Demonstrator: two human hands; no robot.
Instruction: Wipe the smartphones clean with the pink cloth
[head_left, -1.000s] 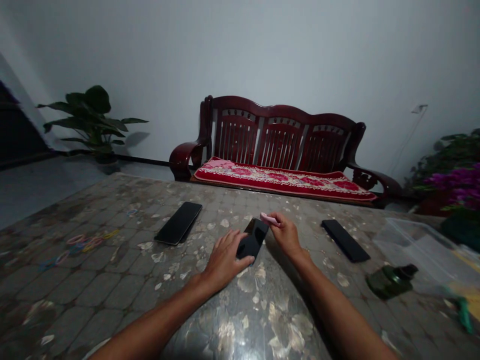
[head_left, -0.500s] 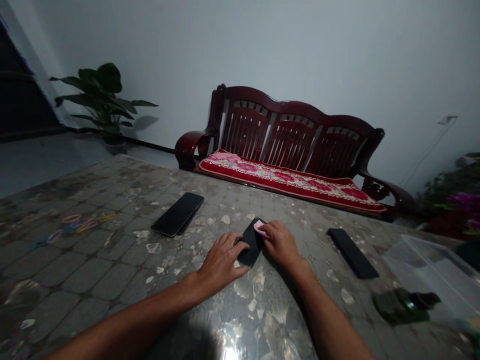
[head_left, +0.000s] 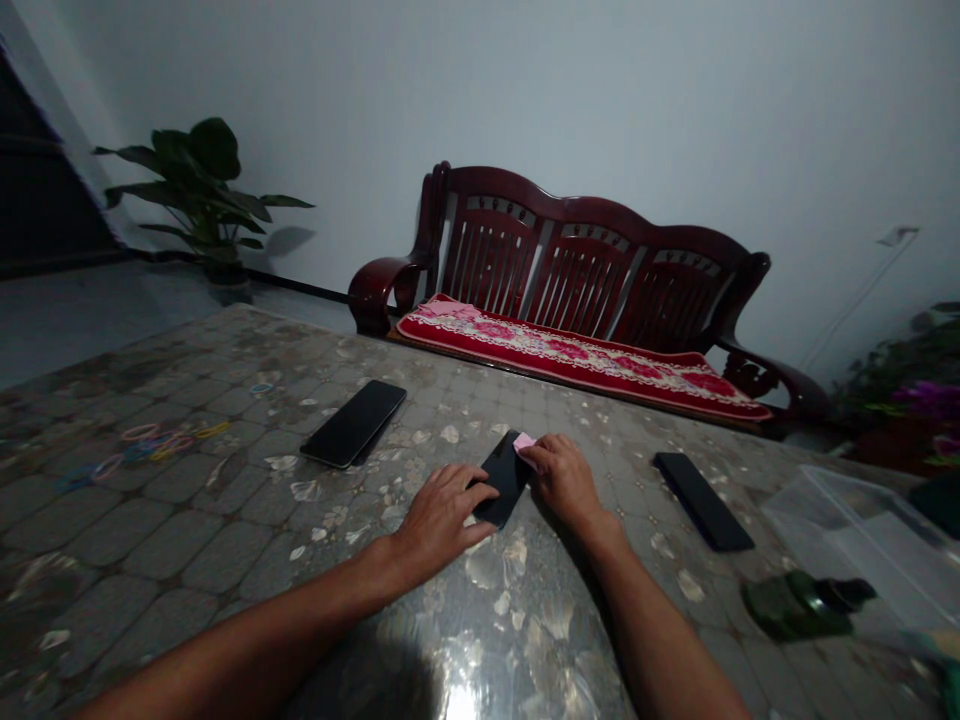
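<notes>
A dark phone (head_left: 505,484) lies at the middle of the patterned table (head_left: 247,500). My left hand (head_left: 448,512) grips its left and lower edges between fingers and thumb. In my right hand (head_left: 561,476) a small pink cloth (head_left: 525,445) is pinched, touching the phone's upper right edge. A second black phone (head_left: 355,424) rests to the left, raised slightly on something dark beneath it. Right of my hands lies another dark slab-shaped phone (head_left: 702,500).
A green bottle (head_left: 802,605) lies on its side at the right, beside a clear plastic box (head_left: 870,530). Colored rubber bands (head_left: 154,445) are scattered at the left. Beyond the table stands a wooden bench (head_left: 577,270) with a red runner; potted plants flank it.
My right hand has shifted slightly with the pink cloth, from the phone's upper face to its upper right edge. My left hand keeps its hold on the phone.
</notes>
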